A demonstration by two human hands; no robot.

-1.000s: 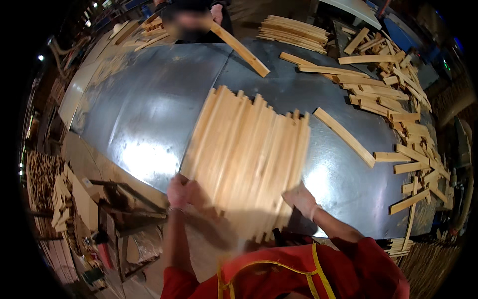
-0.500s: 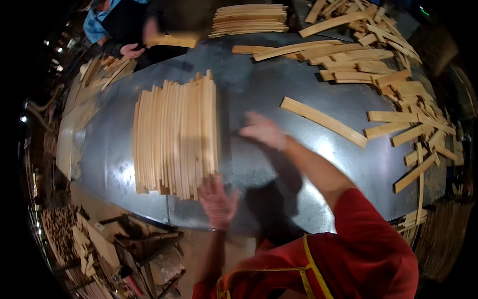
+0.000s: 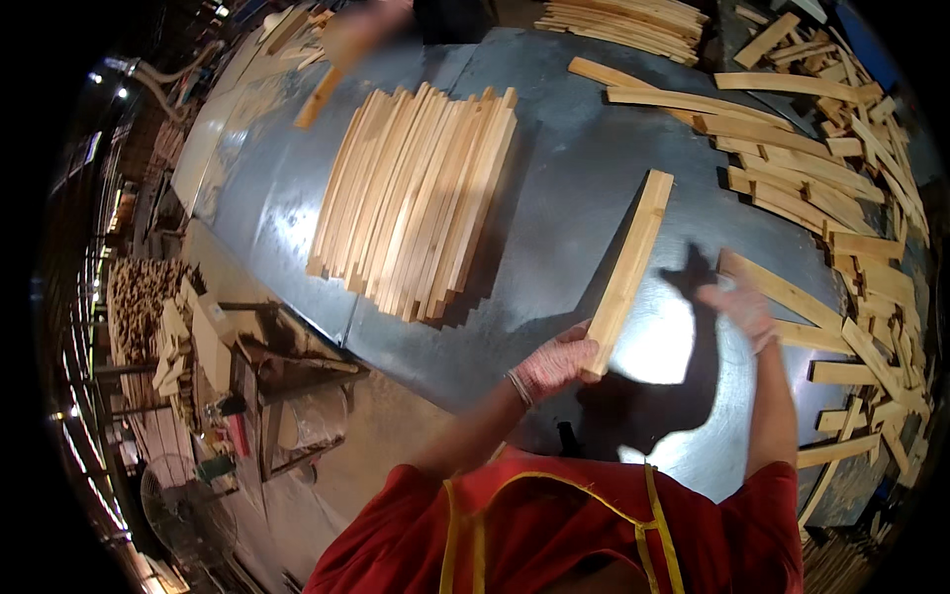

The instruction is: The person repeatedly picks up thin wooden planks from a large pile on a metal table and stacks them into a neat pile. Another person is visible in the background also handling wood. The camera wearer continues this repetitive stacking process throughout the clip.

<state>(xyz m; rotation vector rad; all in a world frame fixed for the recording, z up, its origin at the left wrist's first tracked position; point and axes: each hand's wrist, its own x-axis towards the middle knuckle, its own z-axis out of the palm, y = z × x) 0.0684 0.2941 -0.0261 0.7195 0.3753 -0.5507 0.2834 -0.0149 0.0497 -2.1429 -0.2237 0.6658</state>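
Observation:
A wooden slat (image 3: 633,262) is pinched near its lower end by my left hand (image 3: 559,364), fingers closed round it. It slants up and away above the metal tabletop (image 3: 554,129). Over on the right, my right hand (image 3: 744,309), slightly blurred, has its thumb and fingers spread. It is at the left end of another slat (image 3: 787,289); whether it touches the wood I cannot make out. Left of centre lies a block of slats (image 3: 411,203), side by side on the table.
A heap of loose slats (image 3: 792,178) spreads along the right side. Another stack (image 3: 628,25) lies at the far edge. At the far left, a blurred co-worker's hand (image 3: 381,18) is near a slat (image 3: 319,97). A wooden stand (image 3: 297,386) is beside the table at lower left.
My left hand has left the slat block and now holds a single slat. My right hand has moved right to the loose slats. The view has shifted, too.

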